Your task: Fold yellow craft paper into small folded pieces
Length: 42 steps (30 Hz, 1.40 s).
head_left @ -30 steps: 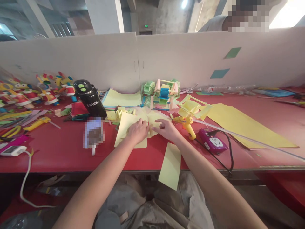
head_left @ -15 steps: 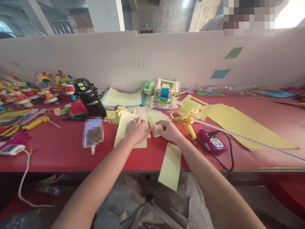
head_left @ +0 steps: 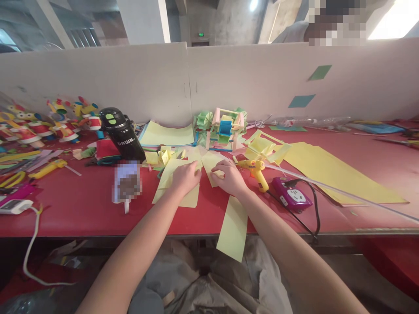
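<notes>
My left hand [head_left: 186, 178] rests with curled fingers on pale yellow paper sheets [head_left: 163, 187], which lie overlapping and skewed on the table. Its fingertips are partly hidden behind the knuckles. Just to the right, my right hand [head_left: 231, 178] bends thumb and forefinger towards each other at a smaller pale yellow paper piece [head_left: 207, 163], with its tips on the paper. Another yellow paper strip [head_left: 233, 229] hangs over the table's front edge below my right wrist. Close beside that hand lies a yellow glue gun [head_left: 257, 170] with a long clear glue stick in it.
Behind the hands stands a paper-and-stick wheel model [head_left: 225, 128]. A black bottle [head_left: 121, 135] is to the left, near several colourful paper figures [head_left: 65, 126]. On the right are a purple power socket [head_left: 291, 194] with a cord and large yellow sheets [head_left: 340, 174]. A white partition [head_left: 245, 78] closes off the back.
My left hand has gone from lying flat to curled fingers and shifted slightly left, the sheets under it sliding a little towards me. My right hand's fingers have drawn in over the small piece.
</notes>
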{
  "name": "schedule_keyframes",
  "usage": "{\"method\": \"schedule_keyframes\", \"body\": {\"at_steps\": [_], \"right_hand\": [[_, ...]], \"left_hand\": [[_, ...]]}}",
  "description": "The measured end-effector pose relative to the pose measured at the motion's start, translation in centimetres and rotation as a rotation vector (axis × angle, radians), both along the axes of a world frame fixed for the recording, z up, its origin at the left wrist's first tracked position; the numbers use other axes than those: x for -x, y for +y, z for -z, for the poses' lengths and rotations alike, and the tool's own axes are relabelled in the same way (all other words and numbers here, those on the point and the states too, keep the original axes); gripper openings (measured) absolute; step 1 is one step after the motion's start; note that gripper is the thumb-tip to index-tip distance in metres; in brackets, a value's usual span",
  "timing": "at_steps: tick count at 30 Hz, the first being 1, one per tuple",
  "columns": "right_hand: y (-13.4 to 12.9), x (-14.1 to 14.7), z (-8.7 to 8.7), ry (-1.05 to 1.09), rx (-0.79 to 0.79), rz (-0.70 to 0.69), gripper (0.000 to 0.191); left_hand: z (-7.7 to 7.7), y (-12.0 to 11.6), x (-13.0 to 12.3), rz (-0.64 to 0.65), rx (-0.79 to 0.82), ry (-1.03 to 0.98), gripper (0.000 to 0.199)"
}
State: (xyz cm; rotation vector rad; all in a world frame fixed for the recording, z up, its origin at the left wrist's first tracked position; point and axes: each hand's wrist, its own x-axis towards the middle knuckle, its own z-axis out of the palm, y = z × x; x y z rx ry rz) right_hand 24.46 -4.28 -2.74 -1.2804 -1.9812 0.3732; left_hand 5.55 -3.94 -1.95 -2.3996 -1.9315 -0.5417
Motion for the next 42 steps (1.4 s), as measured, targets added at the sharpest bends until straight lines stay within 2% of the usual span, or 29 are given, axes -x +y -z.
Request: {"method": "schedule_keyframes", "body": {"at_steps": [2,4,8,13,16,20,25,27,30,33,35,39,42], "right_hand": [[-0.1,0.3,-0.2,0.116,0.054,-0.067,0.023],[-0.1,0.7,-0.4,0.243,0.138,-0.128,0.031],[-0.3,1.5,-1.2,0.531,0.316,-0.221,0.045],[-0.3,1.7,-1.7,0.728,0.403,-0.3,0.042],[-0.2,1.6,-1.6,0.813,0.416,-0.29,0.036],[0.2,1.1,-1.6,0.943,0.394,-0.211,0.034],[1.0,0.2,-1.6,1.081,0.337,-0.012,0.035],[1.2,0.0,-1.6,1.108,0.327,0.005,0.036],[1.3,-0.1,-1.5,1.109,0.312,0.017,0.041],[1.2,-0.1,-1.5,1.106,0.369,0.035,0.044],[1.1,0.0,-1.6,1.117,0.451,0.021,0.046],[1.0,0.3,-1.7,1.126,0.564,-0.103,0.047],[1.2,0.4,-1.7,1.132,0.598,-0.116,0.038]], "left_hand": [[-0.5,-0.1,0.1,-0.032,-0.079,-0.042,0.032],[-1.1,-0.3,0.1,-0.011,-0.173,-0.115,0.032],[-2.2,-0.9,-0.1,0.182,-0.319,-0.283,0.034],[-2.8,-1.7,-0.5,0.444,-0.274,-0.414,0.035],[-2.9,-1.9,-0.5,0.486,-0.237,-0.471,0.038],[-3.3,-2.0,0.1,0.458,-0.177,-0.54,0.048],[-3.4,-1.9,1.2,0.435,-0.095,-0.621,0.078],[-3.3,-1.7,1.4,0.434,-0.114,-0.639,0.067],[-2.9,-1.1,1.5,0.359,-0.125,-0.652,0.033],[-2.5,-0.5,1.7,0.225,-0.147,-0.674,0.036],[-2.3,-0.1,1.9,0.18,-0.185,-0.695,0.036],[-1.9,0.2,2.1,0.206,-0.17,-0.698,0.031],[-1.5,0.4,2.2,0.213,-0.135,-0.672,0.029]]}}
